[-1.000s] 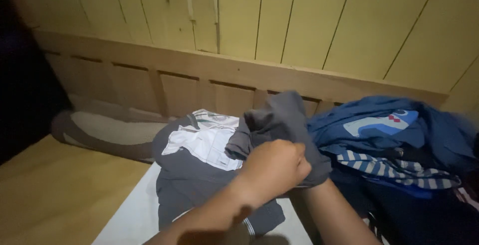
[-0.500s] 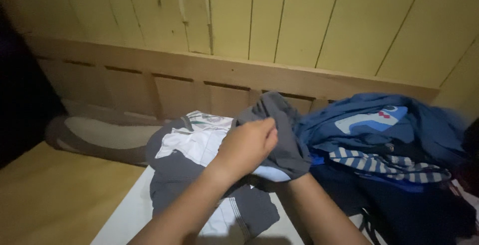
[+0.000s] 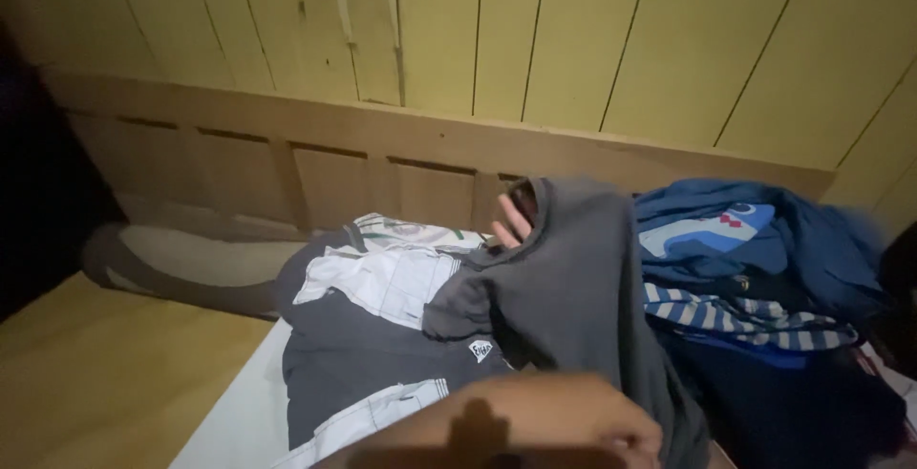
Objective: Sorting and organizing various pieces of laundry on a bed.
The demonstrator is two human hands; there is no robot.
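You have a dark grey, soft knit garment (image 3: pixel 583 287) lifted off the bed, and it hangs in a broad, smooth drape with a rounded fold at its top. A small white tag shows on its lower left corner. Your right hand (image 3: pixel 516 218) is inside the cloth at the top; only the fingers show through an opening, spread loosely and pressing the fabric outward, so the garment hangs over that hand rather than being pinched. Your left hand (image 3: pixel 573 421) sits at the bottom of the view, knuckles up, fingers curled; it lies against the lower hem of the grey garment, but you cannot tell from here whether it actually grips the cloth.

The garment hangs between two other lots of clothing. To its left, flat on the white sheet of the bed (image 3: pixel 239 421), lies a grey and white panelled jersey (image 3: pixel 382 326) of slick, thin fabric with pale checked patches and striped trim. To its right, a rumpled pile (image 3: pixel 764 278) holds a blue shirt with a pale shark print, a blue-and-white striped piece below it, and darker navy cloth underneath.

Along the far edge of the bed runs a plain wooden panelled rail (image 3: pixel 382 159), with yellow vertical wall boards (image 3: pixel 621 39) above. A brown and beige rolled cushion (image 3: pixel 181 264) lies at the left end, beside the tan wooden floor (image 3: pixel 105 373).
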